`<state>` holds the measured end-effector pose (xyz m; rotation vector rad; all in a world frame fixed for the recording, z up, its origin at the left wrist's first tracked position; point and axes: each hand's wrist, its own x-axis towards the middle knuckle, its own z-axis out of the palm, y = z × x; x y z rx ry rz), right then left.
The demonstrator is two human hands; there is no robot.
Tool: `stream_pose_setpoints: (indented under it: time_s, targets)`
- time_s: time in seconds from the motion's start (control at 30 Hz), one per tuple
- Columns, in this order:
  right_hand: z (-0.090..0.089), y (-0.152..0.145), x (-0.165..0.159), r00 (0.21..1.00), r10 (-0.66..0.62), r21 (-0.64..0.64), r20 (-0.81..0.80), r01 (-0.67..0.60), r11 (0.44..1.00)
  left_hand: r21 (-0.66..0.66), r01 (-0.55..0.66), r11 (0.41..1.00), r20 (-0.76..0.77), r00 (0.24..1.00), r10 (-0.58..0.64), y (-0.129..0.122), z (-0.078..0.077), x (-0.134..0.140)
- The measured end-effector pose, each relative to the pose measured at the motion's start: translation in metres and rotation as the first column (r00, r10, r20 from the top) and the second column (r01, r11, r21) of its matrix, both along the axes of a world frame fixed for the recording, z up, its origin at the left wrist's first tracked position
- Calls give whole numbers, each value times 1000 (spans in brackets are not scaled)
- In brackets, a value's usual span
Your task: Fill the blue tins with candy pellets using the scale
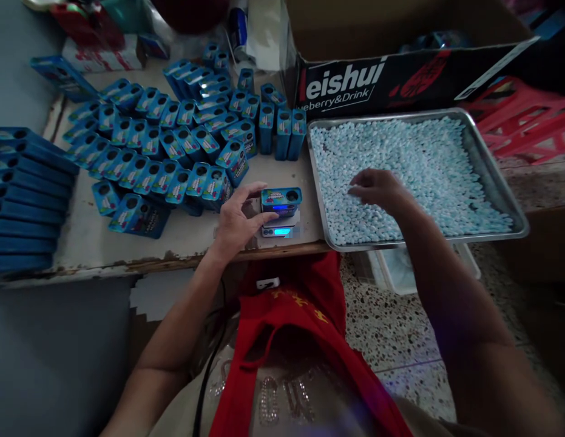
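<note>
My left hand (239, 217) curves around the blue container (282, 199) at its three o'clock, atop the scale (275, 232); whether it's squeezing, I can't tell. My right hand's (375, 187) fingertips bunch at the pellets (414, 158), pinch unclear.

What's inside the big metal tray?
Lots of little pale blue and white pieces lie inside the metal tray. They cover most of its bottom, and the right hand hides some pieces, so those parts can't be seen.
</note>
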<state>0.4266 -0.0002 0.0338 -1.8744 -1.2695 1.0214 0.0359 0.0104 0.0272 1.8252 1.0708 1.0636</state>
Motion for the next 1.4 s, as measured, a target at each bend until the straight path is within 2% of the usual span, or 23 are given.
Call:
stream_pose_setpoints:
  time_s: [0.07, 0.17, 0.27, 0.33, 0.4, 0.47, 0.57, 0.67, 0.87, 1.17, 1.27, 1.4]
  targets:
    - [4, -3, 2, 968, -116, -13, -224, 116, 993, -15, -21, 1000, 10, 1000, 22, -5, 0, -11]
    - [10, -10, -1, 876, -211, -46, -435, 212, 976, -92, -67, 993, 16, 998, 69, -15, -4, -23]
    - [14, -19, -10, 697, -264, -99, -667, 269, 958, -127, -111, 986, 38, 992, 116, -26, -6, -28]
    - [16, -24, -16, 602, -313, -161, -735, 294, 942, -113, -126, 986, 43, 990, 131, -30, -5, -29]
    - [16, -26, -21, 645, -358, -204, -676, 303, 931, -85, -125, 988, 33, 991, 129, -31, -2, -29]
    - [17, -26, -25, 742, -334, -187, -581, 278, 942, -43, -121, 992, 24, 992, 123, -30, 0, -30]
    - [23, -27, -28, 847, -208, -114, -490, 174, 978, 15, -117, 993, 31, 993, 116, -28, 1, -31]
    - [33, -28, -31, 883, -95, -63, -459, 74, 995, 21, -120, 993, 38, 992, 119, -29, -3, -32]
    - [57, -19, -52, 892, 121, -19, -435, -144, 989, -12, -128, 992, 15, 992, 128, -29, -9, -33]
    - [82, -1, -101, 883, 368, 76, -291, -363, 929, -86, -107, 990, 67, 991, 113, -33, -22, -44]
    - [84, 1, -113, 882, 433, 87, -185, -424, 902, -102, -100, 990, 63, 992, 107, -35, -26, -49]
    - [85, 4, -120, 868, 489, 75, 83, -495, 866, -106, -103, 989, 59, 992, 110, -35, -29, -54]
